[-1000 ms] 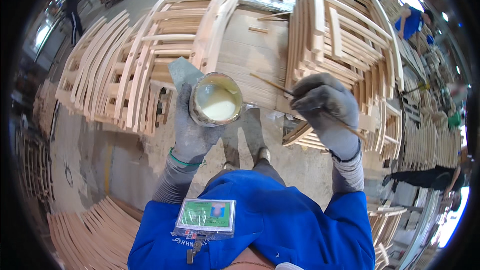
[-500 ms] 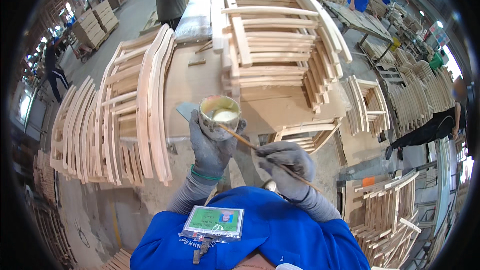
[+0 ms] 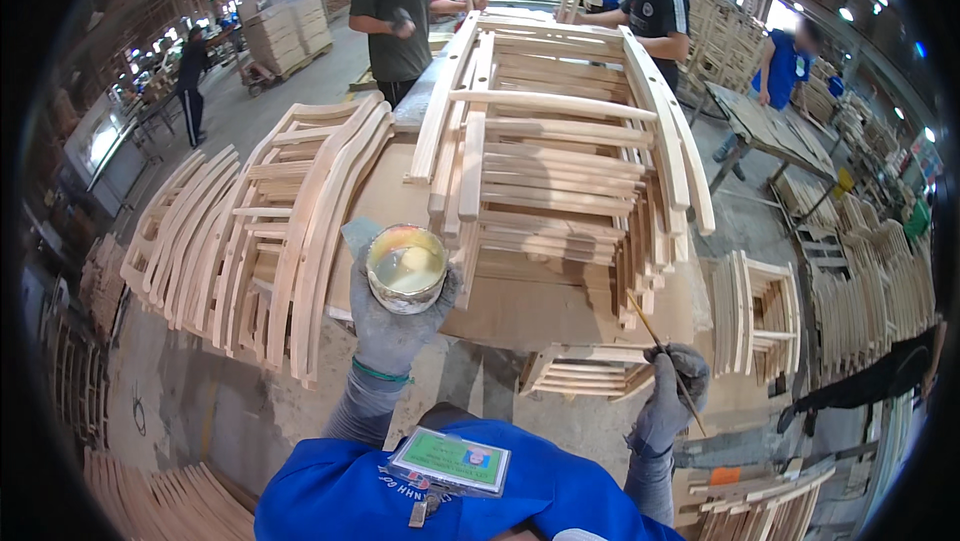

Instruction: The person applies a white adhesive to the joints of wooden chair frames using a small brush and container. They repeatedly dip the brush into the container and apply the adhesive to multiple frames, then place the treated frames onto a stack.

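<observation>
My left hand (image 3: 392, 326), in a grey glove, is wrapped around a small round pot (image 3: 406, 271) with a pale creamy substance inside and smears on its wall. A flat greyish piece (image 3: 360, 234) sticks out beside the pot, by the same hand. My right hand (image 3: 676, 381), also gloved, grips a thin wooden stick (image 3: 642, 319) between its fingers. The stick's far tip is close to the lower right corner of a stack of wooden chair frames (image 3: 560, 181); whether it touches I cannot tell.
More wooden frames (image 3: 290, 211) lean in a row on the left. A smaller frame stack (image 3: 755, 311) stands at the right, and another frame (image 3: 585, 373) lies below the table edge. Across the stack, co-workers (image 3: 395, 26) stand on both sides. A worktable (image 3: 765, 131) is at the far right.
My right hand has moved away from the pot to the right, carrying the stick toward the stack. The pot in my left hand has shifted slightly left and down. The view has tilted up.
</observation>
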`<state>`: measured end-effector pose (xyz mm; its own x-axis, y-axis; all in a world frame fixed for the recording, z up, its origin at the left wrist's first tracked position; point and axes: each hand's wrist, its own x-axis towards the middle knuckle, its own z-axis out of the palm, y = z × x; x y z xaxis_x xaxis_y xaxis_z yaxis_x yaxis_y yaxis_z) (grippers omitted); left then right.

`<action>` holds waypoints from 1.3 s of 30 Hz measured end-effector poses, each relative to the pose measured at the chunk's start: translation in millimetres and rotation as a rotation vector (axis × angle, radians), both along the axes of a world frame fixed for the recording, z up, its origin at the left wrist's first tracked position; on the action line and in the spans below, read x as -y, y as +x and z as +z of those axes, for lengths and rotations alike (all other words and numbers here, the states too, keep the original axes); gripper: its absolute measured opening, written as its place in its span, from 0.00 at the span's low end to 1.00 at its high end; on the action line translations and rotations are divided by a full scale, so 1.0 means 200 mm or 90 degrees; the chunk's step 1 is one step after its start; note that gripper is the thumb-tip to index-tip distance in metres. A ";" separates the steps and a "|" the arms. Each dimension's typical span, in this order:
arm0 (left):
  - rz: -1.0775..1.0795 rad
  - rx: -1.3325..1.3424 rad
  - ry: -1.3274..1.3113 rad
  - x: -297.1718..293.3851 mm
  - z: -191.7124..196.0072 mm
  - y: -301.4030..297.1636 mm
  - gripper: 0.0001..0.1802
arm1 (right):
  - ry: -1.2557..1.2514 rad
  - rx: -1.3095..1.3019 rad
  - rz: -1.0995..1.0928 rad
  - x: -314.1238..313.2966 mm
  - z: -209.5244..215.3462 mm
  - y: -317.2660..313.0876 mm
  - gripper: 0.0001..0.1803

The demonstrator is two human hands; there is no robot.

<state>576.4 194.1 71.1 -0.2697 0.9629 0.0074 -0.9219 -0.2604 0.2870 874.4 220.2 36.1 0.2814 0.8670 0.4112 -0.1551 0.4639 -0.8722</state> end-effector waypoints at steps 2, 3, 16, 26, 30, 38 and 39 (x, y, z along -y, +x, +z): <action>0.039 -0.010 0.013 -0.04 0.05 -0.02 0.27 | -0.028 -0.028 -0.011 -0.07 -0.02 0.04 0.10; 0.055 -0.013 0.023 -0.07 0.07 -0.04 0.27 | -0.029 -0.021 -0.037 -0.11 -0.03 0.04 0.09; 0.020 0.037 -0.003 -0.68 0.13 -0.33 0.27 | 0.029 -0.008 -0.264 -0.58 0.06 -0.07 0.16; -0.038 -0.026 0.107 -0.91 0.05 -0.44 0.27 | -0.022 -0.016 -0.366 -0.86 0.15 -0.08 0.21; 0.006 -0.038 0.087 -0.91 0.01 -0.41 0.28 | 0.085 0.059 -0.318 -1.04 0.13 -0.01 0.20; 0.042 -0.029 -0.034 -0.94 0.03 -0.21 0.30 | 0.022 0.205 -0.335 -1.33 0.01 0.19 0.22; 0.050 -0.043 -0.030 -0.94 0.02 -0.20 0.30 | 0.013 0.252 -0.350 -1.37 -0.01 0.21 0.23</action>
